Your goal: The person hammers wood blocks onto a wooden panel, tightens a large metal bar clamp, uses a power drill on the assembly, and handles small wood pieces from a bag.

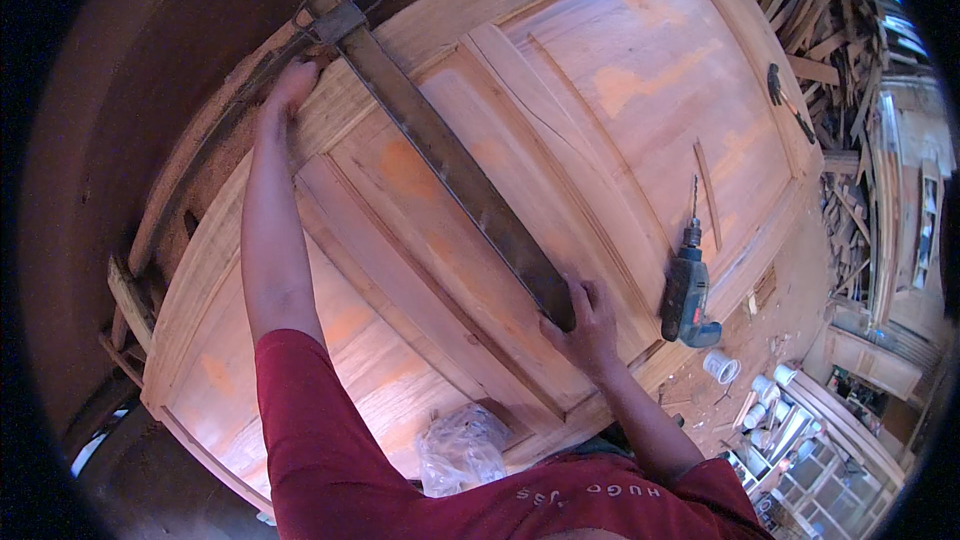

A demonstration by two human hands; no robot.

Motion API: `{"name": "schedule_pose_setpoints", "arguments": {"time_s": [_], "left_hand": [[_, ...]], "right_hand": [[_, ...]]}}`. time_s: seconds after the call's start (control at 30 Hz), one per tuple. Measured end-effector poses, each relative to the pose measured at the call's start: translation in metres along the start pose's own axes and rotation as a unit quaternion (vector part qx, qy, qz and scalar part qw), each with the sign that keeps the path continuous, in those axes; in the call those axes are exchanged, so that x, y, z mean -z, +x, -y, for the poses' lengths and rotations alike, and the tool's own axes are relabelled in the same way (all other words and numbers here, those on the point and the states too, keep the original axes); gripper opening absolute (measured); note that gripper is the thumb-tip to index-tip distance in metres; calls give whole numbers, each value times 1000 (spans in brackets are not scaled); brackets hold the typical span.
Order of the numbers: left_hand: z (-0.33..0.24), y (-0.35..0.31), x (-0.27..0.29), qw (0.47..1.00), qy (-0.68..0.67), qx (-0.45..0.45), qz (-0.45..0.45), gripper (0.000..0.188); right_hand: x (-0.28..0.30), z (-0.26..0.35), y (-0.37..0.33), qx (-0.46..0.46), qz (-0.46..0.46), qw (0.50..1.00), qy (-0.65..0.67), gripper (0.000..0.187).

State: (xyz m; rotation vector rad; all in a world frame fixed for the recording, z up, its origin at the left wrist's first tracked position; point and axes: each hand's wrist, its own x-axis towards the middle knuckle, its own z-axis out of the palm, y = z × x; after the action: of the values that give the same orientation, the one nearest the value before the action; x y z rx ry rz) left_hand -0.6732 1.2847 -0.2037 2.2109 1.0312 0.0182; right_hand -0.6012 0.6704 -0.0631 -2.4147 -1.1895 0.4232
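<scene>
A large panelled wooden door (640,50) with orange filler patches lies flat in front of me. Across its width runs a long dark metal bar clamp (450,168), its jaw block (340,23) beyond the far edge of the door. My right hand (590,328) is closed round the near end of the bar, thumb on one side and fingers on the other. At the door's far edge, close to the jaw block, is my left hand (294,83); its fingers are mostly hidden, so their grip is unclear.
A power drill (686,295) with a long bit rests on the door's right part, beside a thin wood strip (708,195). A hammer (790,105) lies on the right edge, a clear plastic bag (460,448) near my body. Scrap wood (835,50) and white containers (722,368) stand beyond.
</scene>
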Motion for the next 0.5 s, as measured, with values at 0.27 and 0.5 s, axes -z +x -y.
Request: {"name": "schedule_pose_setpoints", "arguments": {"time_s": [0.27, 0.5], "left_hand": [[-87, -46, -4, 981, 71, 60, -173, 54], [-58, -209, -21, 842, -250, -9, -478, 39]], "right_hand": [[41, -39, -104, -69, 70, 993, -68, 73], [72, -67, -186, -102, 120, 982, -108, 69]]}}
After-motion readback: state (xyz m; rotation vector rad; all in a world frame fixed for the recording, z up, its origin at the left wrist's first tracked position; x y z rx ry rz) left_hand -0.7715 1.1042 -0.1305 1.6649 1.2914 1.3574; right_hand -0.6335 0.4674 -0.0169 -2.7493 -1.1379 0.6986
